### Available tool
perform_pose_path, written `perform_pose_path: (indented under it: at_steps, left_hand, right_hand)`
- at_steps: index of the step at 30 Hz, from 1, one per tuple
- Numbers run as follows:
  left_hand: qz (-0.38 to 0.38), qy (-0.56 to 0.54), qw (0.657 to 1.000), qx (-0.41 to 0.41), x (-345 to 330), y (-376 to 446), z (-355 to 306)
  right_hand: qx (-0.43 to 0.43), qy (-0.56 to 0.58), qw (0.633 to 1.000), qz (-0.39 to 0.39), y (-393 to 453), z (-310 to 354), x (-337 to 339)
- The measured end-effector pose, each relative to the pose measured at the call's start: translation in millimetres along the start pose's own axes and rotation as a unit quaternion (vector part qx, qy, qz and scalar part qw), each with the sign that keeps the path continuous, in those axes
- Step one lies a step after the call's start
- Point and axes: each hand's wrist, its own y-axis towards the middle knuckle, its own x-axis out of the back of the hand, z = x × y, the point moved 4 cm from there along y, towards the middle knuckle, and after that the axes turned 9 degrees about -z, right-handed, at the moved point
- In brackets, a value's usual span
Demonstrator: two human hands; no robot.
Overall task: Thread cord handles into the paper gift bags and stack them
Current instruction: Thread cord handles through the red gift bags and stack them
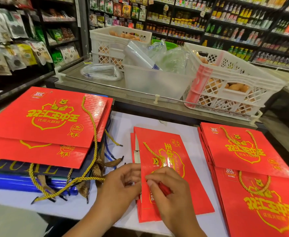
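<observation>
On the left of the white table (123,127) a stack of red gift bags (44,117) lies on blue ones, gold cord handles (92,134) trailing off the near edge. In the middle lies the flat red gift bag being worked on (167,168) (gold shield print, a gold cord (152,153) looping across its face). The left hand (121,187) holds its left edge, fingers curled onto the paper; the right hand (172,197) has its grip pinched closed at the bag's upper edge, though what it pinches I cannot tell. Bare table shows only in narrow strips beside this bag. To the right, a second pile of red bags (253,168) sits just beside it, overhanging the near edge. Behind, a rail-fronted counter carries a clear plastic tub (157,82) and white egg crates (234,86).
</observation>
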Motion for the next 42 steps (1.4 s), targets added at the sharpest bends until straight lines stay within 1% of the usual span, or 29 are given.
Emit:
perform_pose_path:
  at_steps: [3,5,10,15,24,29,35,42]
  left_hand:
    - [-0.002,0.005,1.000,-0.005,2,2,4]
    - [0.013,0.020,1.000,-0.007,3,3,9]
    - [0.033,0.020,0.999,-0.011,3,4,11]
    - [0.035,0.035,0.999,-0.012,5,3,13]
    - [0.051,0.019,0.999,-0.005,5,1,6]
    - [0.093,-0.002,0.996,0.005,2,-1,-4]
    - [0.077,-0.012,0.997,0.026,1,0,1]
    - [0.014,-0.013,0.999,0.041,5,3,5]
  right_hand:
    - [-0.035,0.036,0.999,0.001,-2,-1,2]
    - [-0.043,0.032,0.999,-0.002,-2,-3,2]
    - [-0.040,0.000,0.999,-0.007,-1,-5,2]
    - [-0.038,-0.001,0.999,0.003,-2,-4,2]
    - [-0.034,-0.010,0.999,0.009,-3,-5,2]
    - [-0.021,-0.015,1.000,0.016,-5,-6,1]
    - [-0.008,-0.025,0.999,0.030,-6,-2,0]
    - [0.025,-0.069,0.996,0.047,-5,2,-1]
